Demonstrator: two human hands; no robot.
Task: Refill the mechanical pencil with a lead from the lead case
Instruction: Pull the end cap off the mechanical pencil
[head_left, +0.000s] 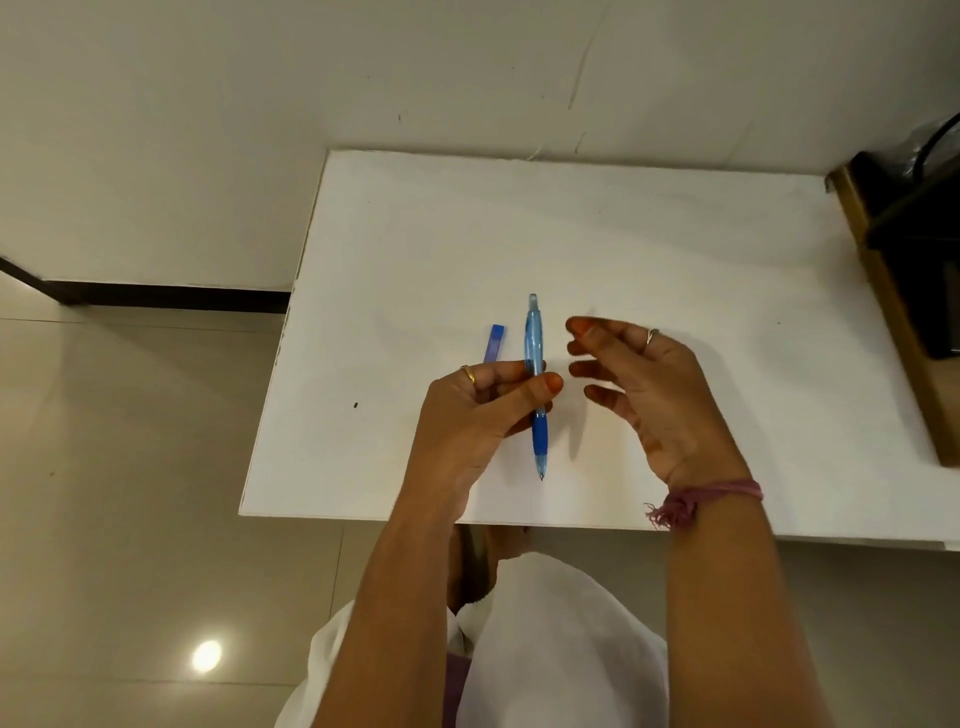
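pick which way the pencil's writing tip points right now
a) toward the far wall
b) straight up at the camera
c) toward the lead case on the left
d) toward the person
d: the left hand holds the mechanical pencil lengthwise over the table, with its dark blue rubber section and fine tip at the near end and its cap at the far end.

lead case (494, 344) lower end hidden behind left hand (480, 410)

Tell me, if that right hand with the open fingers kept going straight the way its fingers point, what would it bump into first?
Most likely the mechanical pencil held in the left hand. The right hand has its fingers spread and pointing left toward the pencil's barrel, with only bare white table between. Depth is hard to judge from one view.
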